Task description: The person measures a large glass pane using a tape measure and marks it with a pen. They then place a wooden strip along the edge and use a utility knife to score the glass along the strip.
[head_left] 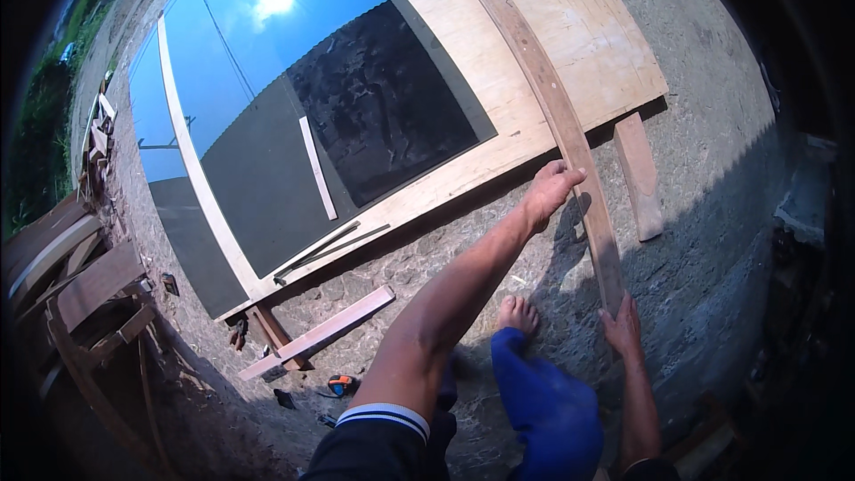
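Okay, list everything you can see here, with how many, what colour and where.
Long curved brown wooden strip: one, brown, running from the plywood's top down to the person's hands.
Large pale plywood sheet: one, tan, raised off the ground, upper centre.
Dark glossy panel: one, black, reflecting sky, lying on the plywood.
Thin pale wooden slat: one, on the panel.
Short wooden block: one, reddish, under the plywood's right corner.
Flat wooden plank: one, pinkish, on the ground, lower left.
Orange tape measure: one, on the ground.
Stacked curved wood pieces: several, brown, far left.
Left hand: on the strip's middle.
Right hand: grip on the strip's lower end.
Bare foot: one, on the ground.
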`<state>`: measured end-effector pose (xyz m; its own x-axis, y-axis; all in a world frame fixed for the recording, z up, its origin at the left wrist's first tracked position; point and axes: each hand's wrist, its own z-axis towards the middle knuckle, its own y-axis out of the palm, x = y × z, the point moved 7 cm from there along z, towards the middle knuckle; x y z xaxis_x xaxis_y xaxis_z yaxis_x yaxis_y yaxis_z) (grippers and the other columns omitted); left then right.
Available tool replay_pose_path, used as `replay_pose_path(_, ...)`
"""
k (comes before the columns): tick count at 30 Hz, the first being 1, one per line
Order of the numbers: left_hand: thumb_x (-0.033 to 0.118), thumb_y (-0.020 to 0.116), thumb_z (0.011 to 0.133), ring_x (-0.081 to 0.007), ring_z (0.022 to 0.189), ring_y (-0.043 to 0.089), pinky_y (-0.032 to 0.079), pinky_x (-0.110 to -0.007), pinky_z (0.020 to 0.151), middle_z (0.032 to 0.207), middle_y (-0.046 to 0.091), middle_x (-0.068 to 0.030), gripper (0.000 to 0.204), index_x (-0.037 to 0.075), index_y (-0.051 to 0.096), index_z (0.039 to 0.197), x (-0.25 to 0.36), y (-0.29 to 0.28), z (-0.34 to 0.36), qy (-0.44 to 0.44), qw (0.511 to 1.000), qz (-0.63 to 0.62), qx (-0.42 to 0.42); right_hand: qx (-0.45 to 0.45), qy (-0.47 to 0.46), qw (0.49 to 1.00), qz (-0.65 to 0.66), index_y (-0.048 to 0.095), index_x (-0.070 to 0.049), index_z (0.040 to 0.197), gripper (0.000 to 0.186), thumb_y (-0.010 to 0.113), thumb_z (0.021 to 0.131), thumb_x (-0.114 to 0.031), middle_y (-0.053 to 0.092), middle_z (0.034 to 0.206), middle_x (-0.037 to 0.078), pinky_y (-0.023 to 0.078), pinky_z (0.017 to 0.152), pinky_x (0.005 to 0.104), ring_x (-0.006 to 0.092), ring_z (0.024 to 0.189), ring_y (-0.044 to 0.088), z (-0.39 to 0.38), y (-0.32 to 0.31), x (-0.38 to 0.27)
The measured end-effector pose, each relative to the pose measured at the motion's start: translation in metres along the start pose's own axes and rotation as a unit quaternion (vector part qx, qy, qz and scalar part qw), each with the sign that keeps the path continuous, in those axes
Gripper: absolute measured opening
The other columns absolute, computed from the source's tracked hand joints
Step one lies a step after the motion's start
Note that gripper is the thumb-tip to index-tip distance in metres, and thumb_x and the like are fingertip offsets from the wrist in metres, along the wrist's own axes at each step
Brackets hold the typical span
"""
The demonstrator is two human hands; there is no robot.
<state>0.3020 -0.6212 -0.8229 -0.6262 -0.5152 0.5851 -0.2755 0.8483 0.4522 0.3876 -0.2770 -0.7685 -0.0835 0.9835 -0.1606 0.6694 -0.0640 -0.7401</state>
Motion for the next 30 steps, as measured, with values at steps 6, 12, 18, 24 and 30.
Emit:
replay_pose_path(6,0.028,0.061,0.095,-0.0382,0.131,0.056,0.045,-0.042,0.11,0.143,0.053,-0.0297,0.064,-0.005,0.044,0.147,0.013,-0.1,-0.053,0.196,0.926,0.318,0.063,0.055,0.009,0.998,-0.023,0.014,0.001,0.16,0.093,0.071,0.091,-0.024,0.046,0.14,0.033,0.04,0.11,0.0507,0.05,0.13,0.047,0.06,-0.01,0.031)
replay_pose_path(12,0.016,0.056,0.102,-0.0281,0.134,0.053,0.043,-0.037,0.111,0.144,0.054,-0.0219,0.052,-0.004,0.043,0.149,0.005,-0.293,-0.196,0.3,0.849,0.094,0.424,0.157,-0.112,0.977,-0.09,0.03,0.001,0.154,0.075,0.067,0.093,-0.019,0.047,0.142,0.028,0.041,0.11,0.0502,0.0446,0.133,0.046,0.092,-0.023,-0.063)
replay_pose_path(18,0.023,0.056,0.101,-0.0348,0.149,0.032,0.026,-0.041,0.121,0.16,0.033,-0.0253,0.067,-0.005,0.029,0.156,-0.005,-0.32,-0.21,0.281,0.791,0.251,0.481,0.296,-0.471,0.831,0.008,0.053,-0.002,0.141,0.049,0.061,0.099,-0.025,0.054,0.139,0.02,0.044,0.108,0.0461,0.0369,0.127,0.053,0.136,-0.031,-0.32)
replay_pose_path(24,0.044,0.043,0.104,-0.0421,0.155,0.013,0.012,-0.058,0.124,0.166,0.018,-0.0261,0.073,-0.003,0.028,0.157,-0.011,-0.309,-0.171,0.122,0.689,0.541,0.467,0.207,-0.555,0.789,-0.16,0.036,-0.003,0.154,0.065,0.043,0.106,-0.046,0.035,0.16,0.019,0.029,0.121,0.0477,0.0353,0.149,0.032,0.154,0.01,-0.479)
replay_pose_path(30,0.052,0.042,0.103,-0.0441,0.155,0.011,0.012,-0.054,0.125,0.166,0.014,-0.0296,0.084,-0.009,0.02,0.157,-0.027,-0.285,-0.147,0.126,0.674,0.596,0.417,0.165,-0.515,0.822,-0.18,0.029,-0.004,0.158,0.069,0.034,0.107,-0.051,0.025,0.166,0.018,0.021,0.125,0.0484,0.0338,0.155,0.021,0.198,0.037,-0.524)
